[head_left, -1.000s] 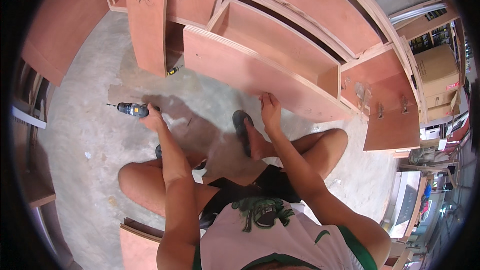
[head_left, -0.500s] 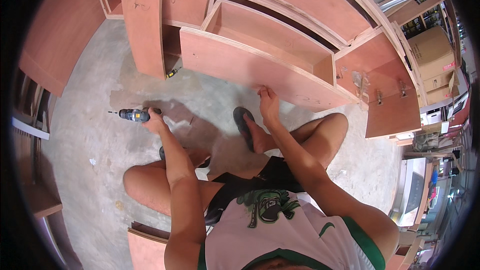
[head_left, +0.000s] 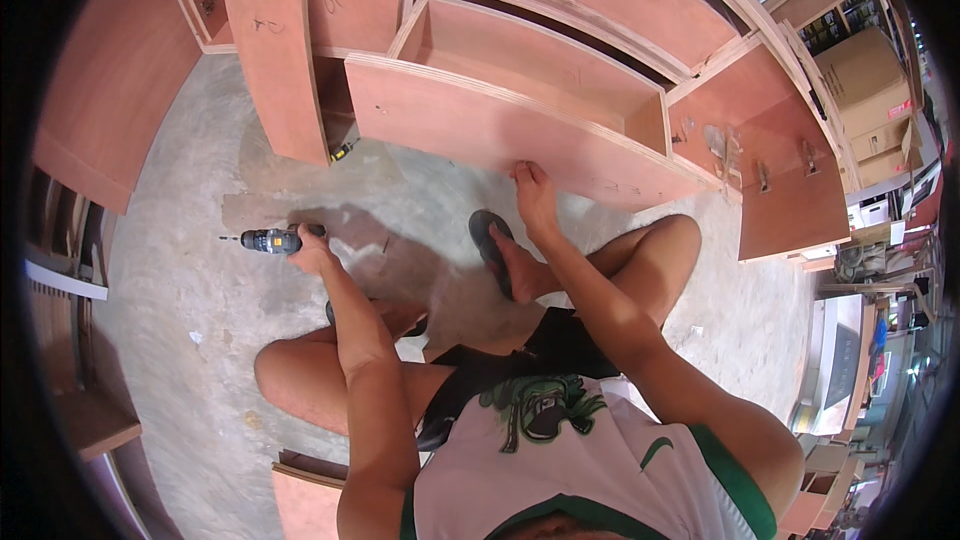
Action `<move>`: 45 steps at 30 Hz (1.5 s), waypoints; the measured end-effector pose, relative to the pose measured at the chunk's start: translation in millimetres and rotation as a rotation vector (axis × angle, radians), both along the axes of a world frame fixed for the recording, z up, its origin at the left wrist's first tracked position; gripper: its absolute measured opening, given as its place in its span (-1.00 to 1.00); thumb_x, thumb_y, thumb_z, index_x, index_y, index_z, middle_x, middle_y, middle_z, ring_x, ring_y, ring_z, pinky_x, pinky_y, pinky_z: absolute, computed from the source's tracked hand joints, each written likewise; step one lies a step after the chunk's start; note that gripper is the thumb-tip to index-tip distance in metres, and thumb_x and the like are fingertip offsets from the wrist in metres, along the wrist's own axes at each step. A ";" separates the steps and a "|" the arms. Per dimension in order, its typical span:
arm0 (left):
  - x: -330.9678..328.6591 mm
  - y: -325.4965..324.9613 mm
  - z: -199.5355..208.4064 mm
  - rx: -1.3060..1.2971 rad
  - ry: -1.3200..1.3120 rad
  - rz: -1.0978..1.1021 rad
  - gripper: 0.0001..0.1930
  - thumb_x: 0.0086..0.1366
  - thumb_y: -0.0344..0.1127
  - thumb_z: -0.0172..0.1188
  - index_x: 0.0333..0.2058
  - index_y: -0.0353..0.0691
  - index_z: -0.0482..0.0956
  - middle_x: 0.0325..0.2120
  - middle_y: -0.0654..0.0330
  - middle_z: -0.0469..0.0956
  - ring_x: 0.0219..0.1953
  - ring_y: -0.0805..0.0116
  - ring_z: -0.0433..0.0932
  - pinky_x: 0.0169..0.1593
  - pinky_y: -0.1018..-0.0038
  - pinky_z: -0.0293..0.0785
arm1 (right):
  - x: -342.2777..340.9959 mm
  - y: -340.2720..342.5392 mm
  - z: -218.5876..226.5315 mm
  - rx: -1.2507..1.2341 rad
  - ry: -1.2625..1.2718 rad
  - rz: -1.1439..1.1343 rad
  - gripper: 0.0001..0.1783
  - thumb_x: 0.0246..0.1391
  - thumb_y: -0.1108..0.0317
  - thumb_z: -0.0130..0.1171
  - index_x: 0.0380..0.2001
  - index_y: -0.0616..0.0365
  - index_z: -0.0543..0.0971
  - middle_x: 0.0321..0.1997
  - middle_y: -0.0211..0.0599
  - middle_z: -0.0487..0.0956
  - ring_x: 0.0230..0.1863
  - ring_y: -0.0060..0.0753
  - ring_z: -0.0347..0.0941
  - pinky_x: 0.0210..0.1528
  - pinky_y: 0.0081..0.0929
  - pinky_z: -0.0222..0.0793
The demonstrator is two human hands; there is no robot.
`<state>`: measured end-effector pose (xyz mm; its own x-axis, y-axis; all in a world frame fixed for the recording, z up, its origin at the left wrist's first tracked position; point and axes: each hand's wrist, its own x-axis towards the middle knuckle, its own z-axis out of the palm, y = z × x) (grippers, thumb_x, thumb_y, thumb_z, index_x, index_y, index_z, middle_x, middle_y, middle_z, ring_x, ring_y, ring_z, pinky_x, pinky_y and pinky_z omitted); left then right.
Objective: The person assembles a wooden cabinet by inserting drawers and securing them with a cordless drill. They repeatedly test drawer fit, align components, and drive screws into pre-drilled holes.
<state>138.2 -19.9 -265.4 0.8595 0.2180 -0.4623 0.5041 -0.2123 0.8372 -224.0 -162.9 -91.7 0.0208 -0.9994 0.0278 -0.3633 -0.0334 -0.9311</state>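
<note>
Dark drill (head_left: 270,240), pinkish drawer (head_left: 450,115)

Our left hand (head_left: 310,252) wraps the drill's grip, its slim bit pointing left over concrete floor (head_left: 175,200). Our right hand (head_left: 536,195) bunches its fingers at the open drawer's scribbled, ply-edged front; whether they pinch anything, we cannot tell.

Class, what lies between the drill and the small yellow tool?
In the head view, only bare floor, darkened in places, lies between the drill in the left hand and the yellow tool.
</note>
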 end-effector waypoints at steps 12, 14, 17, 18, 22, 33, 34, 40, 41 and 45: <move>-5.5 -4.3 9.7 -0.088 0.003 0.069 -0.15 0.03 0.06 0.43 0.18 -0.38 0.34 -0.15 -0.13 0.64 -0.24 0.04 0.71 -0.23 0.25 0.68 | -16.3 24.3 56.8 -0.081 0.433 0.271 -0.74 0.26 0.23 0.15 -0.28 0.25 0.58 -0.38 -0.15 0.58 -0.33 -0.24 0.46 -0.17 -0.33 0.42; -0.1 3.0 5.9 0.005 -0.018 0.028 -0.16 0.03 0.06 0.43 0.16 -0.38 0.36 -0.17 -0.12 0.64 -0.27 0.07 0.71 -0.27 0.28 0.69 | -18.9 39.8 109.6 -0.200 0.592 0.250 -0.78 0.15 0.35 0.27 -0.17 0.21 0.61 -0.28 -0.12 0.62 -0.27 -0.14 0.53 -0.15 -0.30 0.48; -18.5 -5.7 20.3 0.015 0.005 -0.002 -0.18 0.03 0.07 0.44 0.14 -0.39 0.38 -0.19 -0.10 0.65 -0.29 0.08 0.71 -0.29 0.28 0.68 | -26.5 35.0 165.3 -0.700 0.592 0.146 -0.66 0.03 0.30 0.37 -0.10 0.11 0.64 -0.17 -0.16 0.63 -0.09 -0.05 0.52 -0.04 -0.13 0.34; -23.8 -9.0 28.1 -0.004 0.016 -0.004 -0.18 0.03 0.07 0.44 0.13 -0.39 0.38 -0.20 -0.09 0.66 -0.30 0.08 0.71 -0.28 0.28 0.68 | -21.1 31.1 183.3 -0.798 0.686 0.074 -0.65 0.01 0.29 0.38 -0.10 0.10 0.66 -0.17 -0.20 0.63 -0.06 -0.10 0.50 0.00 -0.12 0.29; 4.8 -3.8 -4.4 -0.006 -0.072 0.036 -0.18 0.03 0.06 0.44 0.13 -0.40 0.37 -0.18 -0.11 0.65 -0.30 0.07 0.71 -0.29 0.29 0.69 | -23.4 -8.8 188.3 -0.747 0.857 0.191 -0.66 -0.01 0.22 0.40 -0.13 0.06 0.71 -0.19 -0.35 0.64 0.03 -0.20 0.42 0.11 -0.09 0.09; -10.5 -9.4 10.1 -0.113 -0.041 0.053 -0.19 0.02 -0.02 0.48 0.11 -0.43 0.35 -0.16 -0.12 0.62 -0.34 0.03 0.70 -0.43 0.29 0.73 | -21.7 3.7 179.9 -0.700 0.889 0.163 -0.67 0.03 0.21 0.40 -0.13 0.07 0.71 -0.17 -0.35 0.60 0.00 -0.17 0.36 0.05 -0.14 0.11; -9.7 -10.2 10.5 -0.105 -0.030 0.057 -0.19 0.02 -0.02 0.48 0.11 -0.43 0.35 -0.16 -0.12 0.62 -0.34 0.03 0.70 -0.43 0.30 0.74 | -21.6 5.1 178.4 -0.705 0.857 0.151 -0.67 0.03 0.21 0.40 -0.13 0.06 0.71 -0.17 -0.35 0.59 -0.01 -0.17 0.36 0.04 -0.14 0.11; -1.5 -9.0 5.2 -0.126 -0.017 0.086 -0.21 0.03 -0.03 0.49 0.11 -0.40 0.36 -0.17 -0.12 0.62 -0.34 0.04 0.70 -0.44 0.32 0.73 | -24.4 -5.9 182.4 -0.670 0.871 0.152 -0.67 0.00 0.17 0.42 -0.15 0.05 0.72 -0.18 -0.41 0.61 -0.03 -0.19 0.38 0.01 -0.15 0.10; -3.9 -9.2 5.7 -0.107 -0.020 0.082 -0.21 0.03 -0.03 0.49 0.11 -0.40 0.36 -0.17 -0.12 0.62 -0.34 0.04 0.70 -0.45 0.33 0.73 | -25.7 -8.8 183.8 -0.670 0.870 0.156 -0.66 0.00 0.17 0.42 -0.16 0.05 0.72 -0.18 -0.41 0.62 -0.03 -0.20 0.38 0.01 -0.15 0.10; -6.5 -8.2 5.3 -0.132 -0.034 0.086 -0.22 0.05 -0.05 0.50 0.10 -0.41 0.35 -0.16 -0.12 0.61 -0.33 0.05 0.68 -0.46 0.34 0.72 | -26.4 -19.2 186.3 -0.639 0.880 0.155 -0.67 0.01 0.17 0.42 -0.17 0.06 0.73 -0.18 -0.39 0.64 -0.02 -0.19 0.39 0.01 -0.15 0.10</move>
<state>131.7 -28.1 -260.1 0.8559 0.2303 -0.4630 0.4867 -0.0562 0.8717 -250.3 -182.0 94.6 0.4116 -0.7907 0.4532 -0.8421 -0.5201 -0.1426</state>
